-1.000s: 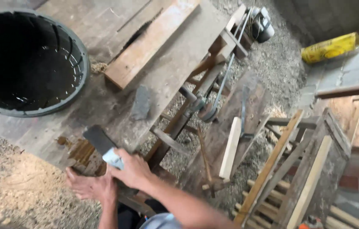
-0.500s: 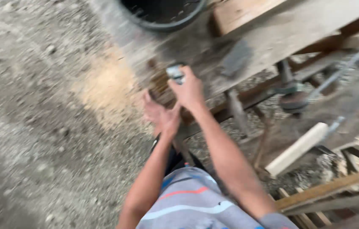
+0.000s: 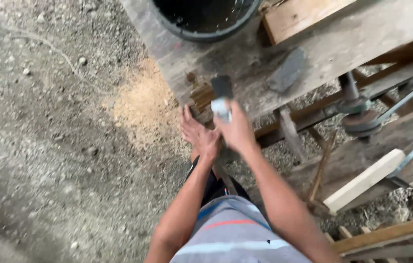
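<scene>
One flat dark blade [image 3: 222,86], rectangular, dull grey-black, broad end pointing away from the person, lies flat on the near edge of the bench [image 3: 343,39]; its near end is wrapped in pale whitish-blue material [image 3: 221,109]. Right hand [image 3: 238,130] grips that wrapped end, fingers clamped round it, knuckles up. Left hand [image 3: 197,132] just beside, touching the right hand, palm down, fingers spread flat on the bench edge, holding nothing. Under the blade a brown wet-looking stain [image 3: 200,95] on the grey weathered wood. Dark grey stone block [image 3: 288,69] lies on the bench right of the blade, apart from it. Black round tub [image 3: 201,22] sits at the top, near the blade, cut off by the frame. Pale wooden plank [image 3: 304,14] on the bench beside the tub. Below the bench: rusty metal frame, a pulley wheel [image 3: 361,119] with belt. Light wood bar [image 3: 365,181] lies lower right among rough timber. Sawdust patch [image 3: 140,104] on gravel ground left of the bench. Person wears a grey striped shirt [image 3: 231,236]
</scene>
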